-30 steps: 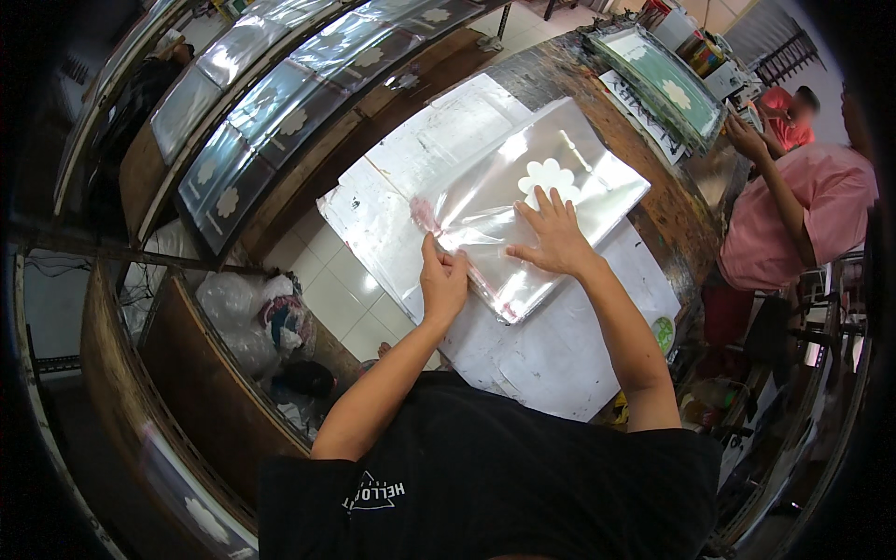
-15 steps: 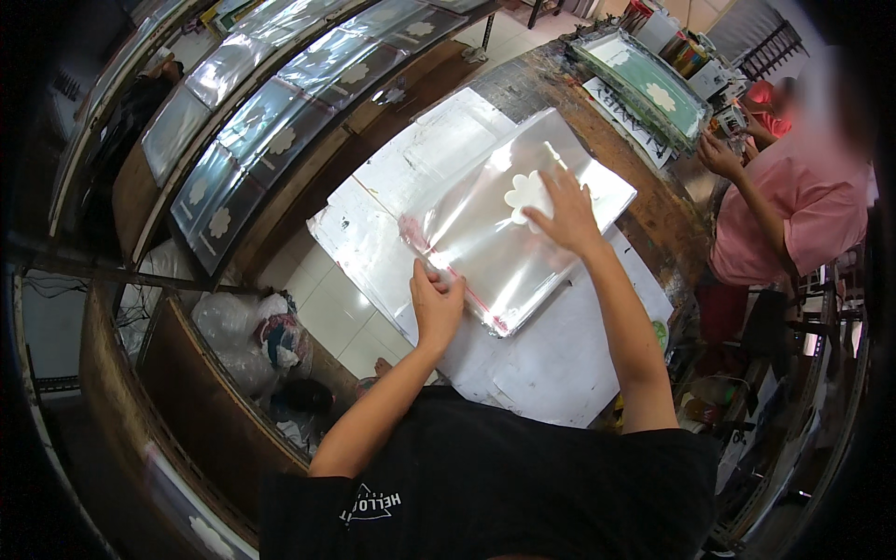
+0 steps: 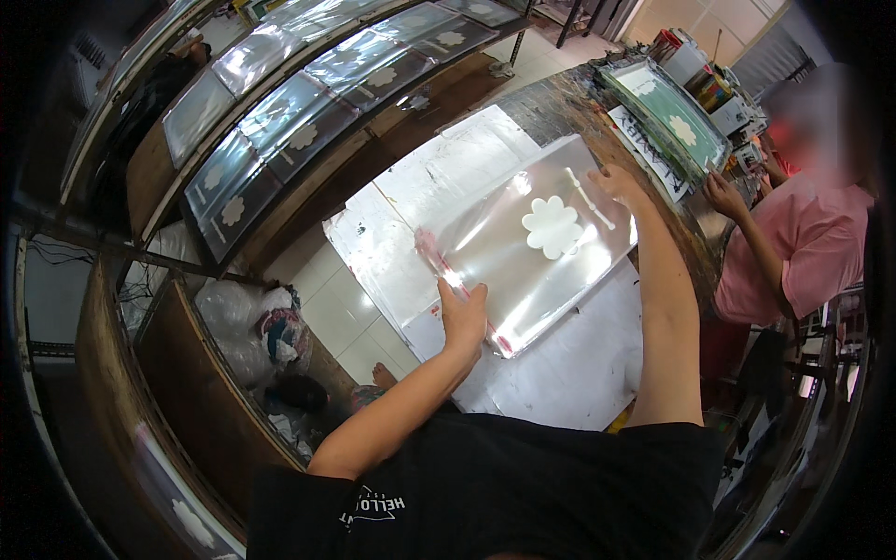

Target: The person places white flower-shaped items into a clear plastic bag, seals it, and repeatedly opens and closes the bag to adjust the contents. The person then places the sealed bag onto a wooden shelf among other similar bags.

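A stack of clear plastic bags (image 3: 518, 271) lies at a slant on a white board. Its top sheet carries a pale flower-shaped print (image 3: 552, 228) and a thin pale strip (image 3: 590, 199); red marks run along the near-left edge. My left hand (image 3: 463, 319) grips that near-left edge, thumb and forefinger on the plastic, other fingers partly hidden. At the far-right edge, my right hand (image 3: 616, 184) curls its fingers over the stack's border beside the pale strip.
A sloping rack (image 3: 308, 112) at the left holds several printed plastic sheets. A green printing screen (image 3: 677, 121) stands at the back right of the worn table (image 3: 551, 98), near paint cans. A co-worker in a pink shirt (image 3: 803, 233) is at the right.
My right hand has slid from the flower print out to the stack's far-right edge, uncovering the print. My left hand stays at the near-left edge, its fingers shifted. The view has moved slightly.
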The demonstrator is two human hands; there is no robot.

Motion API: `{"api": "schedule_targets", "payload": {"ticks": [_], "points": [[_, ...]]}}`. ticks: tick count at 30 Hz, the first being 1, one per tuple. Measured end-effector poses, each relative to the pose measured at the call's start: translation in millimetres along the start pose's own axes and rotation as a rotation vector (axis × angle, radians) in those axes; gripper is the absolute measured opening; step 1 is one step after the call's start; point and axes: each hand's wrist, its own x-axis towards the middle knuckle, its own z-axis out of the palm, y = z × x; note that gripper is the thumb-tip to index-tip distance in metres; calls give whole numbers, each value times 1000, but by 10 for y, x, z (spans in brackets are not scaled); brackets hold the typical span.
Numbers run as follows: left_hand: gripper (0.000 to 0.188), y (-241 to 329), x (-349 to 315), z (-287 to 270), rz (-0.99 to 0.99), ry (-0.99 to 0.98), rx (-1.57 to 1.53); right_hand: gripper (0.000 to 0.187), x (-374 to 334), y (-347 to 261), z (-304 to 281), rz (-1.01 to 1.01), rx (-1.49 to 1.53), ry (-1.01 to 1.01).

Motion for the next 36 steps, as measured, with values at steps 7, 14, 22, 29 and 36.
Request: {"api": "schedule_targets", "payload": {"ticks": [7,14,22,29,36], "points": [[62,-178,135,49,30,62,-27,62,290,34,75,-83,9,-128],[58,-25,56,-113,24,-36,-81,62,101,-19,36,-41,95,44],[59,772,744,-635,629,-68,328,21,-1692,52,142,223,1305,619],[90,859,1980,169,398,-612,982,34,-2290,-278,1089,368,1700,301],[46,660,2015,475,403,-607,1084,24,-2145,-497,1064,408,1639,310]]}}
